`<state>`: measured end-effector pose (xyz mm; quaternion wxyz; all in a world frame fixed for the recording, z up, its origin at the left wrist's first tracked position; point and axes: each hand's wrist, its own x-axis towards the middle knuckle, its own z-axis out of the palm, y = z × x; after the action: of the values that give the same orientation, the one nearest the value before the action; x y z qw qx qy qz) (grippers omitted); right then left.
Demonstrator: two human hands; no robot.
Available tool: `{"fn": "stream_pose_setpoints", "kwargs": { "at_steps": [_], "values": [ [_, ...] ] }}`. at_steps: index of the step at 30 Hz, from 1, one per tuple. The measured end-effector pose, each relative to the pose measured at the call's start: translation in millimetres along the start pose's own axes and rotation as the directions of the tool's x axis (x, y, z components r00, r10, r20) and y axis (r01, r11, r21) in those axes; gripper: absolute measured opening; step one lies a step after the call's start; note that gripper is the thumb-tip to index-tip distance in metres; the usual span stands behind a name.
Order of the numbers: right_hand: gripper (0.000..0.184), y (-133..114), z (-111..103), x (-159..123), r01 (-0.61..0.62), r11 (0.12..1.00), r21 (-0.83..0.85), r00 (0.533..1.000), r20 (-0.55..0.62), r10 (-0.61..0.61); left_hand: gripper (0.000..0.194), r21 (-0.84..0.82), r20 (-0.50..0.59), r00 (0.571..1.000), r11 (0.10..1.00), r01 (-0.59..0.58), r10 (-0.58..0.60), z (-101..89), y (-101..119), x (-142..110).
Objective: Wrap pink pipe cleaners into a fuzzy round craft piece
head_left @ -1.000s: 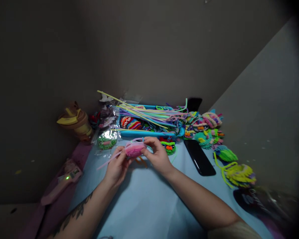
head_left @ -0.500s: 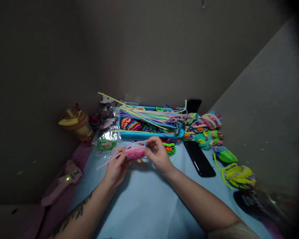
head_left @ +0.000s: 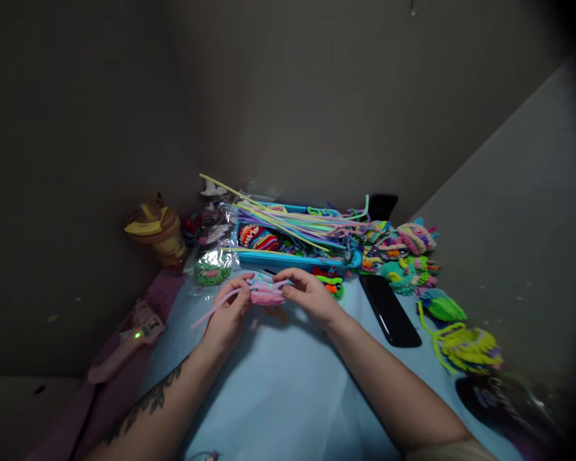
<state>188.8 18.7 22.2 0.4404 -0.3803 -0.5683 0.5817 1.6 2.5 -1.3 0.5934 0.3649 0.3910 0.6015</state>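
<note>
Between my two hands is a small pink and lilac pipe-cleaner piece (head_left: pixel 267 298), its fuzzy strands packed side by side with some pale blue at the top. My left hand (head_left: pixel 227 315) pinches its left end, where a loose lilac strand sticks out down to the left. My right hand (head_left: pixel 312 298) grips the right end between thumb and fingers. Both hands are held above the light blue table cover (head_left: pixel 278 384). Fingers hide parts of the piece's ends.
Behind the hands stands a blue tray (head_left: pixel 288 260) heaped with long pastel pipe cleaners (head_left: pixel 292 223). A black phone (head_left: pixel 390 312) lies to the right, near several fuzzy colourful figures (head_left: pixel 415 239). At left are a brown cup (head_left: pixel 160 237) and a pink device (head_left: pixel 127 349).
The pink piece has turned in my hands, so its lilac strands now face me more. My head view has shifted slightly. Both hands keep their hold.
</note>
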Motion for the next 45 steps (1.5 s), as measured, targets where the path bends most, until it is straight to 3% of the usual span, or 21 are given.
{"fn": "stream_pose_setpoints", "kwargs": {
  "at_steps": [5, 8, 14, 16, 20, 24, 28, 31, 34, 37, 41, 45],
  "values": [
    [0.034, -6.4, -0.2, -1.8, -0.059, 0.986, -0.156, 0.995, 0.069, 0.071, 0.017, 0.282, 0.059, 0.990, 0.950, -0.138, 0.126, -3.0, -0.2, -2.1],
    [0.034, -4.2, 2.6, -1.2, -0.079, 0.983, -0.166, 0.993, 0.071, 0.092, 0.014, 0.340, 0.060, 0.982, 0.921, -0.191, 0.181, -1.2, 2.5, -4.0],
    [0.033, -1.2, 6.6, 0.3, -0.044, 0.989, -0.139, 0.993, -0.111, 0.028, 0.007, 0.443, 0.010, 0.948, 0.849, -0.290, 0.319, -1.7, 3.6, -6.2],
    [0.033, -1.8, 7.6, -0.3, -0.027, 0.989, -0.144, 0.994, -0.109, 0.012, 0.007, 0.460, -0.002, 0.954, 0.847, -0.266, 0.300, -4.8, 2.2, -4.4],
    [0.037, -2.4, 10.0, -3.2, -0.045, 0.994, -0.099, 0.998, 0.029, 0.048, 0.013, 0.427, -0.014, 0.974, 0.882, -0.200, 0.228, -9.2, -2.0, 0.6],
    [0.040, -5.1, 11.1, -6.0, -0.058, 0.998, -0.040, 0.991, 0.119, 0.063, 0.019, 0.213, 0.006, 0.997, 0.974, -0.075, 0.076, -4.4, -3.1, 0.4],
    [0.042, -7.0, 9.2, -5.8, -0.078, 0.997, 0.002, 0.990, 0.118, 0.078, 0.025, -0.025, 0.082, 0.987, 0.990, 0.138, -0.136, 3.3, 1.0, -3.3],
    [0.040, -5.2, 7.0, -4.2, -0.065, 0.998, 0.009, 0.997, 0.052, 0.065, 0.028, -0.067, 0.093, 0.977, 0.978, 0.197, -0.190, 5.6, 3.0, -4.2],
    [0.038, -3.7, 5.6, -3.0, -0.048, 0.999, -0.001, 0.999, 0.008, 0.048, 0.028, -0.039, 0.050, 0.990, 0.990, 0.136, -0.134, 4.5, 1.9, -2.9],
    [0.038, -5.3, 4.5, -2.6, -0.068, 0.998, 0.009, 0.997, 0.045, 0.068, 0.024, 0.063, 0.033, 0.999, 0.998, 0.017, -0.019, 1.0, -0.9, -1.1],
    [0.039, -8.7, 2.5, -3.0, -0.048, 0.999, -0.019, 0.991, 0.125, 0.050, 0.017, 0.214, 0.072, 0.989, 0.967, -0.140, 0.127, -4.0, -2.4, -0.4],
    [0.039, -7.8, 0.6, -3.7, -0.002, 0.999, -0.047, 0.993, 0.121, 0.007, 0.015, 0.276, 0.090, 0.979, 0.940, -0.199, 0.181, -4.1, 1.6, -2.1]
  ]
}}
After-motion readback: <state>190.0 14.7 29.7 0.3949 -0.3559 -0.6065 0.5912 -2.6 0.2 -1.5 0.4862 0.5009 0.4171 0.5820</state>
